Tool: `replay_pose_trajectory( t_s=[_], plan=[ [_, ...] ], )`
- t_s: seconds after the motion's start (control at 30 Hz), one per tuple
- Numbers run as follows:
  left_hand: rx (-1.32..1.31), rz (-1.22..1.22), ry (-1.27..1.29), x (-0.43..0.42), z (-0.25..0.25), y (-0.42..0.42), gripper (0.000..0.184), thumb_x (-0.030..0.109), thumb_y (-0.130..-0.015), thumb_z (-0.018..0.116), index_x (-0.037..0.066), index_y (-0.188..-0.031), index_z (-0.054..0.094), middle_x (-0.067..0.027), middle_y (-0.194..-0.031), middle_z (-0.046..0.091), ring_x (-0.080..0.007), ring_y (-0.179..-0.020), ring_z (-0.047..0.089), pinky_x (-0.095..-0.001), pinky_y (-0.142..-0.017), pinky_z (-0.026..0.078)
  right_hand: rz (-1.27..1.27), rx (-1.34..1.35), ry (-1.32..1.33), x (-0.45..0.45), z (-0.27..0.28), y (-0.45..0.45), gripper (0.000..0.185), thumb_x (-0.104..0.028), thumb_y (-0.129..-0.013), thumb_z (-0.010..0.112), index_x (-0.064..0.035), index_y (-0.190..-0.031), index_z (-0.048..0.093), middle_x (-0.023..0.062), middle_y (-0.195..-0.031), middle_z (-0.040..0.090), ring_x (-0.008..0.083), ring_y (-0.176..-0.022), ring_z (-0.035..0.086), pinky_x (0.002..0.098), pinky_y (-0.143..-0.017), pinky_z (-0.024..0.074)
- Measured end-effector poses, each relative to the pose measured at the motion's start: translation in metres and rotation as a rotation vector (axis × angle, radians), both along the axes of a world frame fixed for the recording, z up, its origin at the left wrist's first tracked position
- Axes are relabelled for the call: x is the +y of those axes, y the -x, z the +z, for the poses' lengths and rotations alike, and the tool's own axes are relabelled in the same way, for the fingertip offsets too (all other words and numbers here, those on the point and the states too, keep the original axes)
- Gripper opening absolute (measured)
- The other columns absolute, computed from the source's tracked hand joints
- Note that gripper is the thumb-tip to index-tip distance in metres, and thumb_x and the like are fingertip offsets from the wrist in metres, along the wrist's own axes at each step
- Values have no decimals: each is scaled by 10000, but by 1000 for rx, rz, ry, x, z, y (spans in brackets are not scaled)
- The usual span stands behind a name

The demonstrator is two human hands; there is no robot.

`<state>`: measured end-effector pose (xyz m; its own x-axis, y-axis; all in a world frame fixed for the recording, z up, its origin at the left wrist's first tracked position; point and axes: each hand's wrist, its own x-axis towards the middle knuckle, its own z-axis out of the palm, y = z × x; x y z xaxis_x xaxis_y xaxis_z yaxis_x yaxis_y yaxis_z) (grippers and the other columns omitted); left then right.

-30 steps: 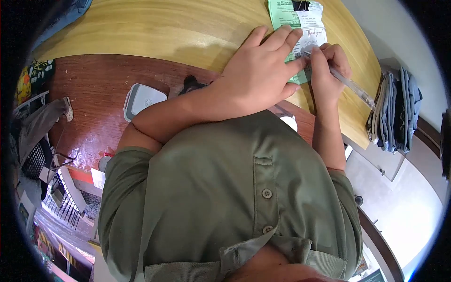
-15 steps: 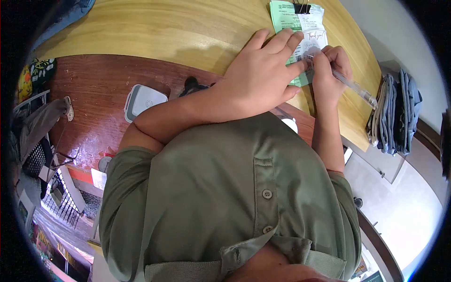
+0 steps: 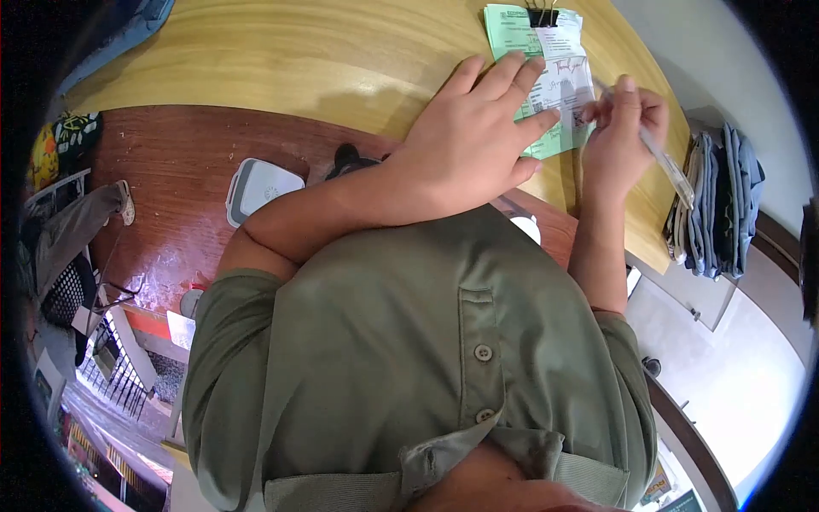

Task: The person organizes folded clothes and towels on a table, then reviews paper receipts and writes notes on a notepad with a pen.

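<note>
My left hand (image 3: pixel 469 136) lies flat with fingers spread, its fingertips resting on the left part of a clipped stack of slips. Green printed slips (image 3: pixel 510 36) show on the left of the stack, and a white receipt (image 3: pixel 570 81) with handwriting lies on top. A black binder clip (image 3: pixel 543 17) grips the stack's far end. Just right of the papers, my right hand (image 3: pixel 627 141) is closed around a clear pen (image 3: pixel 674 175). The pen slants across the hand; its upper tip is blurred and lifted off the receipt.
The papers lie on a pale wooden table (image 3: pixel 299 51) with a curved edge. Folded jeans (image 3: pixel 721 200) are stacked beyond its right side. Below, on the reddish-brown wooden surface, sits a grey-and-white lidded container (image 3: pixel 269 188). A person's leg (image 3: pixel 81 226) shows at far left.
My right hand has moved right, away from the receipt, with the pen still in it, uncovering more handwriting. My left hand has stayed nearly in place on the slips.
</note>
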<state>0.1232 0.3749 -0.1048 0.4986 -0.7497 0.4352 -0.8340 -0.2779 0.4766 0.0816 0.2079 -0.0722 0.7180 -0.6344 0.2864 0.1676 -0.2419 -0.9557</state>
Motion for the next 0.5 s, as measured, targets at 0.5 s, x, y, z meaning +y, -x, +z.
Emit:
replay_pose_trajectory(
  t_s=[0.5],
  plan=[
    [28, 1, -28, 0, 1, 1, 432, 342, -771, 645, 165, -1162, 596, -172, -1356, 419, -322, -1283, 356, -475, -1028, 295, 144, 159, 302, 5, -16, -7, 220, -29, -791, 621, -29, -643, 457, 3, -609, 509, 56, -571, 431, 221, -509, 355]
  ],
)
